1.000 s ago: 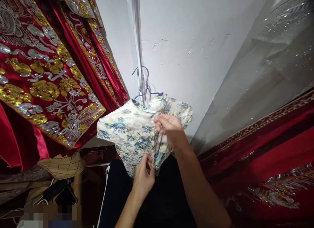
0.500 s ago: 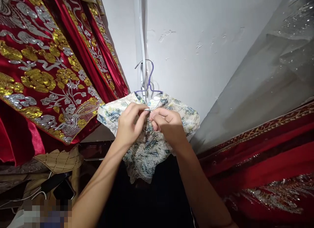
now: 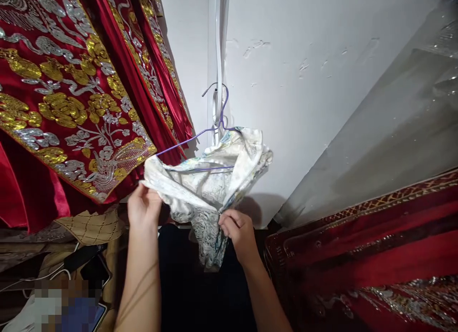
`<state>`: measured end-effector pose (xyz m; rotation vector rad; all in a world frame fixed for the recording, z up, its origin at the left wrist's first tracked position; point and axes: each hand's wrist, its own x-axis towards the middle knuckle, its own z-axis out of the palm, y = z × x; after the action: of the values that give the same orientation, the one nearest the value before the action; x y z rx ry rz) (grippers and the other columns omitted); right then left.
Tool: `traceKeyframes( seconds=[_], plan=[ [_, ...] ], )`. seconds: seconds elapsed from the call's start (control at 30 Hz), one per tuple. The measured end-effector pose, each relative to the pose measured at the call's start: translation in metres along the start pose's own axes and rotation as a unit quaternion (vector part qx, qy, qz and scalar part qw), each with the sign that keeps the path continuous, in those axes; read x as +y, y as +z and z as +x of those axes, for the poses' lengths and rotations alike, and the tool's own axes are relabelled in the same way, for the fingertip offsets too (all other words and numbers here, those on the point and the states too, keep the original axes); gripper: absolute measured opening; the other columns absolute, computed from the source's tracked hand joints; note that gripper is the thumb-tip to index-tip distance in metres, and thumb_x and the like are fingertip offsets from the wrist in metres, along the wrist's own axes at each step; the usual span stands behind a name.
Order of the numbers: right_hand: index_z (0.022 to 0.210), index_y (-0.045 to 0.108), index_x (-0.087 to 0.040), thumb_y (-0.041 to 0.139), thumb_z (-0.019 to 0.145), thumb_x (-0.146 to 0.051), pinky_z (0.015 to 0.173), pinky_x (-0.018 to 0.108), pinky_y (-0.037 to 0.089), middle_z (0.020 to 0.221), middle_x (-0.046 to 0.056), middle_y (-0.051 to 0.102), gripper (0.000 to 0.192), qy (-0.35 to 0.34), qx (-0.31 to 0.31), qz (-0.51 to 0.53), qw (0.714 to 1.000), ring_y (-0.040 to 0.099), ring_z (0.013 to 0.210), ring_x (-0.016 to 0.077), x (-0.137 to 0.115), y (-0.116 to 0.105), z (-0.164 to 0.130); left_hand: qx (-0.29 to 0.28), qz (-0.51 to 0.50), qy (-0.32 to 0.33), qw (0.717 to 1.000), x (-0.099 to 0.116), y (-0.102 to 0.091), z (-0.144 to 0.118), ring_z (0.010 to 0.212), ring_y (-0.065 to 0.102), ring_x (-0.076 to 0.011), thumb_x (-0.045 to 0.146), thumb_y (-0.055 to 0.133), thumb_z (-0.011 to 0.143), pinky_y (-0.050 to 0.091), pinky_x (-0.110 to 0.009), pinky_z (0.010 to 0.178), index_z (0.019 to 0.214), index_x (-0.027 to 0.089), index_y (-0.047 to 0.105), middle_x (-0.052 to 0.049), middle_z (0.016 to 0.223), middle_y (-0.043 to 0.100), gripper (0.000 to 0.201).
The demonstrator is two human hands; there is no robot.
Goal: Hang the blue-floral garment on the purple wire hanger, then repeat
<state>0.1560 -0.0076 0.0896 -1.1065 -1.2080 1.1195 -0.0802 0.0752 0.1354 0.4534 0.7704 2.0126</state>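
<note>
White wall (image 3: 304,108) fills the middle and top, plaster chipped in spots, a pale vertical strip (image 3: 217,46) running down it. Left side is crowded by red embroidered garments (image 3: 60,98) with gold and silver floral work, hanging close, their lower edge just beside the left hand. Right side: a grey sheer sequinned fabric (image 3: 386,131) slants down from the top corner, and under it more red cloth with a gold border (image 3: 365,246). Open room is only the narrow wedge of wall between those two masses.

Purple wire hanger (image 3: 200,148) hooks on the strip at the wall; its left shoulder is bare, sticking out toward the red garments. Floral brocade garment (image 3: 214,179), cream with blue-green print, hangs on the hanger's right side and bunches below, pale lining turned outward.

Left hand (image 3: 143,208) closed on the garment's left edge, fingers curled around the fabric, pulling it out sideways. Right hand (image 3: 239,232) pinches a fold at the lower middle, thumb and fingers shut on cloth. Hands apart, garment stretched between them.

Lower left: quilted tan fabric (image 3: 89,227), a dark phone-like thing (image 3: 80,258) and a white cable (image 3: 53,277), partly blurred. Dark trousers (image 3: 193,294) at bottom centre.
</note>
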Motion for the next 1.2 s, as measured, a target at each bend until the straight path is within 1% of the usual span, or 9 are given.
traceKeyframes(
  seconds=[0.23, 0.37, 0.53, 0.73, 0.83, 0.93, 1.07, 1.13, 1.2],
  plan=[
    [0.056, 0.058, -0.023, 0.057, 0.083, -0.025, 0.054, 0.032, 0.032, 0.05, -0.001, 0.045, 0.027, 0.045, -0.095, 0.009, 0.994, 0.041, 0.051, 0.0161, 0.001, -0.022, -0.033, 0.027, 0.031, -0.102, 0.994, -0.078, -0.045, -0.077, 0.081, 0.066, -0.0113, 0.026, 0.074, 0.082, 0.053, -0.026, 0.086, 0.09, 0.018, 0.066, -0.001, 0.088, 0.069, 0.014],
    [0.059, 0.062, -0.021, 0.056, 0.086, -0.029, 0.055, 0.03, 0.034, 0.052, 0.0, 0.049, 0.028, 0.087, -0.159, -0.085, 0.98, 0.046, 0.053, 0.0163, 0.003, -0.036, -0.032, -0.062, 0.068, -0.098, 0.991, -0.076, -0.038, -0.096, 0.094, 0.066, -0.015, 0.036, 0.079, 0.08, 0.051, -0.024, 0.086, 0.096, 0.018, 0.068, -0.005, 0.101, 0.07, 0.026],
    [0.083, 0.07, -0.025, 0.05, 0.09, -0.068, 0.075, 0.036, 0.048, 0.082, 0.007, 0.067, 0.049, 0.041, -0.019, -0.052, 0.998, 0.06, 0.08, 0.025, 0.009, -0.025, -0.018, -0.186, 0.105, -0.079, 0.974, -0.052, -0.008, -0.131, 0.085, 0.066, -0.0183, 0.045, 0.069, 0.088, 0.052, -0.028, 0.079, 0.093, 0.02, 0.062, -0.004, 0.091, 0.068, 0.026],
    [0.103, 0.072, -0.024, 0.033, 0.083, -0.088, 0.082, 0.038, 0.053, 0.088, 0.009, 0.071, 0.078, 0.13, -0.152, 0.153, 0.968, 0.067, 0.097, 0.0281, -0.01, 0.005, -0.008, -0.38, 0.382, 0.068, 0.839, -0.023, 0.012, -0.158, 0.122, 0.057, -0.0277, 0.032, 0.057, 0.097, 0.038, -0.041, 0.111, 0.108, 0.026, 0.072, -0.009, 0.121, 0.067, 0.02],
    [0.1, 0.071, -0.024, 0.056, 0.086, -0.071, 0.08, 0.035, 0.052, 0.088, 0.006, 0.071, 0.051, 0.089, -0.244, 0.119, 0.958, 0.067, 0.091, 0.0256, -0.03, 0.003, 0.001, -0.383, 0.409, 0.09, 0.823, -0.011, 0.01, -0.135, 0.137, 0.047, -0.03, 0.04, 0.052, 0.098, 0.031, -0.044, 0.117, 0.143, 0.029, 0.054, -0.01, 0.144, 0.056, 0.046],
    [0.086, 0.07, -0.021, 0.073, 0.079, -0.035, 0.071, 0.03, 0.05, 0.079, 0.002, 0.068, 0.016, 0.022, -0.33, -0.045, 0.943, 0.063, 0.074, 0.0201, -0.057, -0.008, 0.017, -0.46, 0.417, 0.035, 0.783, -0.01, 0.004, -0.107, 0.115, 0.061, -0.0294, 0.051, 0.041, 0.1, 0.044, -0.039, 0.104, 0.13, 0.022, 0.064, -0.011, 0.122, 0.068, 0.047],
    [0.086, 0.071, -0.021, 0.064, 0.075, -0.018, 0.067, 0.027, 0.048, 0.077, 0.0, 0.068, 0.013, -0.143, -0.12, -0.18, 0.966, 0.061, 0.071, 0.0179, -0.085, -0.021, 0.054, -0.492, 0.518, 0.041, 0.699, -0.013, -0.008, -0.083, 0.081, 0.064, -0.0251, 0.053, 0.051, 0.095, 0.049, -0.032, 0.083, 0.077, 0.021, 0.071, -0.005, 0.076, 0.069, 0.041],
    [0.11, 0.071, -0.023, 0.062, 0.074, -0.018, 0.075, 0.029, 0.049, 0.095, 0.002, 0.072, 0.037, -0.186, -0.025, -0.178, 0.966, 0.064, 0.081, 0.0194, -0.085, -0.024, 0.082, -0.454, 0.592, 0.091, 0.66, -0.008, -0.013, -0.073, 0.079, 0.064, -0.0252, 0.05, 0.057, 0.091, 0.046, -0.03, 0.08, 0.075, 0.023, 0.069, -0.004, 0.072, 0.068, 0.034],
    [0.123, 0.068, -0.024, 0.06, 0.076, -0.02, 0.082, 0.03, 0.049, 0.107, 0.004, 0.073, 0.048, -0.186, -0.01, -0.179, 0.966, 0.064, 0.09, 0.0198, -0.074, -0.025, 0.109, -0.432, 0.658, 0.104, 0.608, 0.004, -0.018, -0.062, 0.075, 0.064, -0.0248, 0.048, 0.053, 0.093, 0.044, -0.029, 0.074, 0.079, 0.023, 0.068, -0.005, 0.071, 0.067, 0.032]
  ],
)
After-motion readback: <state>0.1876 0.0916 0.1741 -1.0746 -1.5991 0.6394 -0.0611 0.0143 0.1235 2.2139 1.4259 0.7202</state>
